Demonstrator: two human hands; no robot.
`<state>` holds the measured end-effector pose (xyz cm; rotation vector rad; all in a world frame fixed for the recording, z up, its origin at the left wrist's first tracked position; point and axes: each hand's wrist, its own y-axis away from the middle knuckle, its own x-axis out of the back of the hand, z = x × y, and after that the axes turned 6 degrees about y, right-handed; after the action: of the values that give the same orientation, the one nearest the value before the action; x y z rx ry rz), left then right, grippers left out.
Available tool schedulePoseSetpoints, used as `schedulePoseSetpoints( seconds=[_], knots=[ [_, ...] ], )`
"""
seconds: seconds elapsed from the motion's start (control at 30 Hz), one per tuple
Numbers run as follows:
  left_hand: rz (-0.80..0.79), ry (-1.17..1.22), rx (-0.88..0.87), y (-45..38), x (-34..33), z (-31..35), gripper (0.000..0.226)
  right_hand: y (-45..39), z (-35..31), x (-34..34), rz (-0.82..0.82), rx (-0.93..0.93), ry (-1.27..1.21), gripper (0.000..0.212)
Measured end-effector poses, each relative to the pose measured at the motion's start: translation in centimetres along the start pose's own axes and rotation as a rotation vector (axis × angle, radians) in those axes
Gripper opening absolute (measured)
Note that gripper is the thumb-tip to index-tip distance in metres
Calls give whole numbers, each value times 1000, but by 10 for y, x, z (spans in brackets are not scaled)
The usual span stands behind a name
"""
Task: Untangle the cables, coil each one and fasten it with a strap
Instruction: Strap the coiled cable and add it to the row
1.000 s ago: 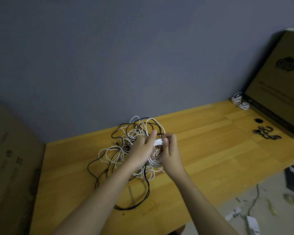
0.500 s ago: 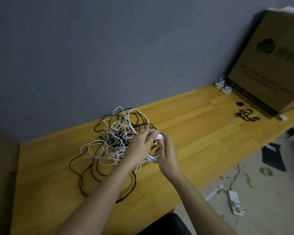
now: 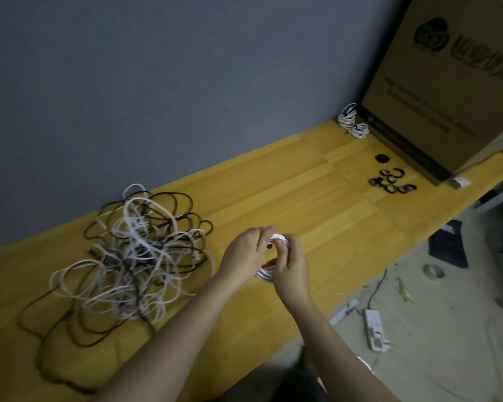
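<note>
Both forearms reach forward over the desk (image 3: 317,198), meeting just right of the tangled cables (image 3: 134,256). The left hand (image 3: 246,253) and right hand (image 3: 291,265) each curl their fingers around 1 white coiled cable (image 3: 266,274), held above the desk.

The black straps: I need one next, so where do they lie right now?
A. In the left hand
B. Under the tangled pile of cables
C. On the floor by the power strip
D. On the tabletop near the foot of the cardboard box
D: the black straps lie in a small cluster on the wooden table, just in front of the cardboard box.
</note>
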<state>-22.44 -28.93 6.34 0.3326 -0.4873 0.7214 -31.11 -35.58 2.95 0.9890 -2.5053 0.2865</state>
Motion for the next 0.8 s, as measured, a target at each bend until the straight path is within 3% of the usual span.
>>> schedulePoseSetpoints(
  seconds=[0.2,0.37,0.8],
  knots=[
    [-146,-15,78,-83,-109,62,47,-86,82,123,-46,65,182,17],
    [-70,-66,69,-139,-160,86,28,-159,132,199,-65,58,310,17],
    [-104,-395,54,-338,-226,99,32,-347,216,295,16,-149,364,21]
  ],
)
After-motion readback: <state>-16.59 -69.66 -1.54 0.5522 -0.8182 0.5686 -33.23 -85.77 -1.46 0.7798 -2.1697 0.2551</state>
